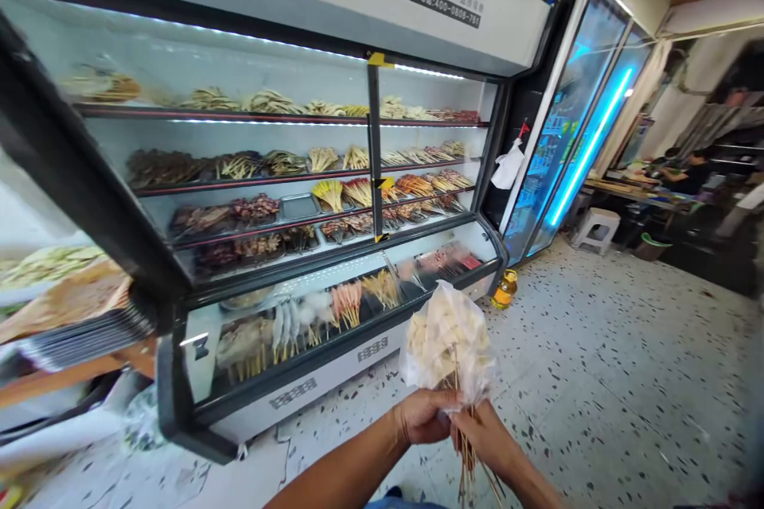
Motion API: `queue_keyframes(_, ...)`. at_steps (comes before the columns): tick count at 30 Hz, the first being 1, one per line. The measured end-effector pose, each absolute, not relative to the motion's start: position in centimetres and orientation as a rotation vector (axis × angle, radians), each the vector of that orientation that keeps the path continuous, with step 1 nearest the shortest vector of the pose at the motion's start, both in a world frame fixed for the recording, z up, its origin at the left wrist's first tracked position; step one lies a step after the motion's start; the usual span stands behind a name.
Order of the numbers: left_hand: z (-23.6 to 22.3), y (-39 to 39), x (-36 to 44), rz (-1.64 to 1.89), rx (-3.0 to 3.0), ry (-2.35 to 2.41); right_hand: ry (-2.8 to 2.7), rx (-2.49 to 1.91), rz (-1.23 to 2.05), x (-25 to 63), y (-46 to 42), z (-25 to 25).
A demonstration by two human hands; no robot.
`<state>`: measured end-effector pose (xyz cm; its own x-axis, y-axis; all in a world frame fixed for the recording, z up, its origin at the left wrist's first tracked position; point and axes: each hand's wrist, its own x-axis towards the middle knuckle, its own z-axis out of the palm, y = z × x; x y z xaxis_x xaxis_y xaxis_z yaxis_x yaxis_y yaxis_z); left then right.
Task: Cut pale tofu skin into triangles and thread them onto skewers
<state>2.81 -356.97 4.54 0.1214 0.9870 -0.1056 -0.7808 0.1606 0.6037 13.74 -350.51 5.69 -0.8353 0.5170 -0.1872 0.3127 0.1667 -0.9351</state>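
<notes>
A bunch of skewers [449, 334] with pale, cream-coloured food pieces is held upright in front of me, its top wrapped in a clear plastic bag. Thin wooden sticks stick out below the bag, downward past my hands. My left hand [426, 416] is closed around the sticks and the bag's lower edge. Just beside it, touching, my right hand [477, 429] grips the same sticks from the right. The fingers of both hands partly hide each other and the sticks.
A glass display fridge [286, 382] with several shelves of skewers stands ahead. To its right are a lit drinks fridge [567, 143], a yellow oil jug [504, 289] on the speckled floor and a white stool [597, 229]. A person [695, 175] is in the right background.
</notes>
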Motion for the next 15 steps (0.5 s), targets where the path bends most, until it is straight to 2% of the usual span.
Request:
queue_keyframes(2,4.7,-357.9,3.4,1.438,0.391,0.471,-2.335,-0.849,1.545,14.2,-350.8,5.2)
queue_keyframes(5,3.8,-359.0,3.5,1.512,0.259,0.463,-2.553,-0.879,1.418,14.6,-351.1,4.6)
queue_keyframes(11,-0.8,-360.8,2.3,1.581,-0.128,0.466,-3.086,-0.699,0.928,12.7,-352.3,3.3)
queue_keyframes(15,-1.9,-363.0,0.3,1.572,-0.107,0.59,-3.167,-0.771,0.928,9.9,-354.0,1.2)
